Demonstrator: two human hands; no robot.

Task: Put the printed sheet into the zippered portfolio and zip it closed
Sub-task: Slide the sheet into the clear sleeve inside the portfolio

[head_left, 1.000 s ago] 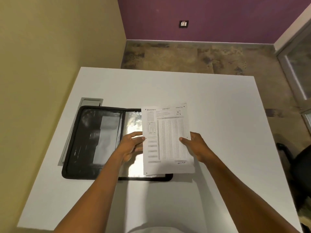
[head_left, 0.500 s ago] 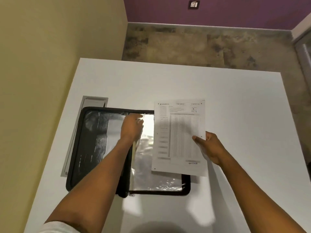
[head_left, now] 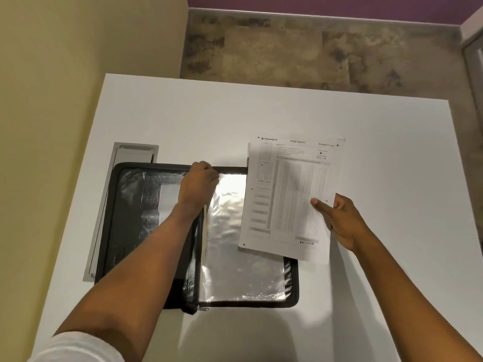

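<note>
A black zippered portfolio [head_left: 292,280] lies open flat on the white table [head_left: 379,152], shiny clear sleeves showing on both halves. Its zipper pull [head_left: 202,308] sits at the near end of the spine. My left hand [head_left: 198,185] is at the top of the spine, fingers pinched on the upper corner of the right-hand clear sleeve [head_left: 235,231]. My right hand [head_left: 339,220] holds the printed sheet [head_left: 290,194] by its right edge, thumb on top. The sheet hovers over the portfolio's right edge, overlapping it.
A grey cable hatch [head_left: 130,150] is set into the table, partly under the portfolio's left side. A yellow wall [head_left: 65,74] runs close along the table's left edge. Mottled floor lies beyond the far edge.
My left hand let go of the sheet and moved up to the top of the portfolio's spine. My right hand carried the sheet rightward, uncovering the right sleeve.
</note>
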